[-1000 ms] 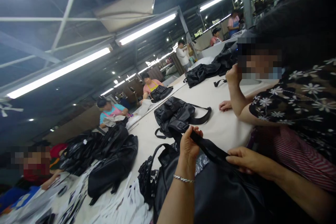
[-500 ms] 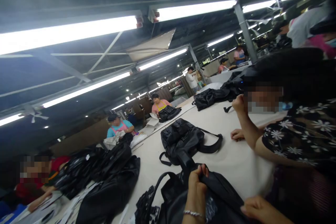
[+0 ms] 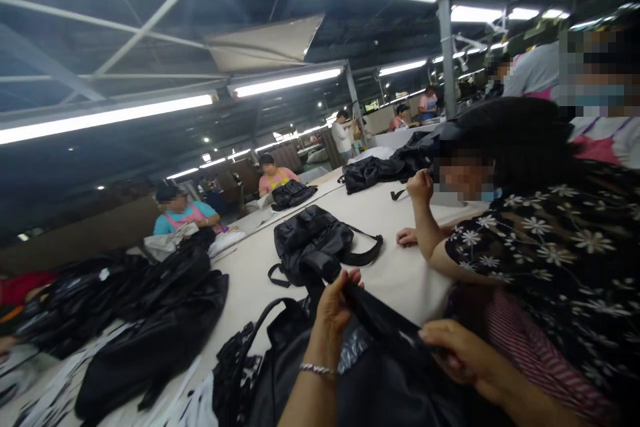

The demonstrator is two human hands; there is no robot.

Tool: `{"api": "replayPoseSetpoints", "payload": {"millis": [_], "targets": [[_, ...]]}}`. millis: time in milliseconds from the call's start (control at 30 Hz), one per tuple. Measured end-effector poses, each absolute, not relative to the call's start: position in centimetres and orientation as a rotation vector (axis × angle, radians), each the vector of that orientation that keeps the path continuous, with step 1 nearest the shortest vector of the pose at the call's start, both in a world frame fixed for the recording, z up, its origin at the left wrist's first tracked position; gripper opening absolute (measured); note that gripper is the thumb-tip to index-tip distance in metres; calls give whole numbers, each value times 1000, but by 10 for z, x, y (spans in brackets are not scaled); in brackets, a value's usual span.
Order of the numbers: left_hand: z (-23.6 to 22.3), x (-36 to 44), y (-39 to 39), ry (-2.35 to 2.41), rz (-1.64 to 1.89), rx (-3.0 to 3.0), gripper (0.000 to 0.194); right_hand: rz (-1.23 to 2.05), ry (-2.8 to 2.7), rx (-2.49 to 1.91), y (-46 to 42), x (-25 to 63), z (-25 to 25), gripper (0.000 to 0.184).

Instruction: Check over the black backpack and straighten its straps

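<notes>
At far left, a heap of black bags [image 3: 145, 320] slumped on the pale table [image 3: 400, 273], white papers [image 3: 200, 407] spilling out beneath near the bottom edge. Behind the heap, a co-worker in a teal top [image 3: 183, 213] seated at the far side. Further along, toward the middle, a black bag with a looped strap [image 3: 313, 243] lying flat on the table, well apart from the heap. Just in front of it, the left hand [image 3: 335, 303], a silver bracelet [image 3: 317, 368] on the wrist, fingers closed and pinching the upper end of a black strap [image 3: 385, 323]. Strap running down and to the right from that pinch, part of the black bag [image 3: 380, 387] close to the camera at the bottom edge. Right hand [image 3: 453, 353] closed on the strap's lower end, thumb on top. At far right, a neighbour in a flowered top [image 3: 550, 247], elbow propped on the table, fist raised.
</notes>
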State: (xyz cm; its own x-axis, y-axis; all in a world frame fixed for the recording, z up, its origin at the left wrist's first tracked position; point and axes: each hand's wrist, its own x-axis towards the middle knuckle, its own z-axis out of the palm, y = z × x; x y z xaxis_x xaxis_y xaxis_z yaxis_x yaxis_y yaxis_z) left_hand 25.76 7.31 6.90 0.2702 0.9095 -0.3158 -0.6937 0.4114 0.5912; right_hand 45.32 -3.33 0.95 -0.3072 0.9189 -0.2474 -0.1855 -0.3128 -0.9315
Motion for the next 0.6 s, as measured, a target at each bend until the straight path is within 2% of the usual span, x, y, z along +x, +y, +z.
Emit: {"api": "replayPoseSetpoints", "payload": {"millis": [100, 200, 267, 367, 467, 600], "targets": [[82, 251, 56, 402, 1035, 661, 36, 1840, -940, -923, -41, 475, 8, 34], [88, 253, 49, 409, 1082, 728, 30, 1858, -979, -987, -44, 482, 2, 30], [90, 259, 50, 470, 1166, 651, 29, 1841, -1088, -1095, -45, 479, -4, 29], [96, 265, 58, 596, 1281, 524, 33, 1751, -1279, -1217, -42, 472, -6, 37], [104, 256, 74, 704, 1351, 436, 33, 1669, -1403, -1269, -37, 459, 3, 45], [109, 223, 94, 798, 1401, 162, 29, 1709, -1451, -1299, -31, 438, 23, 46]]}}
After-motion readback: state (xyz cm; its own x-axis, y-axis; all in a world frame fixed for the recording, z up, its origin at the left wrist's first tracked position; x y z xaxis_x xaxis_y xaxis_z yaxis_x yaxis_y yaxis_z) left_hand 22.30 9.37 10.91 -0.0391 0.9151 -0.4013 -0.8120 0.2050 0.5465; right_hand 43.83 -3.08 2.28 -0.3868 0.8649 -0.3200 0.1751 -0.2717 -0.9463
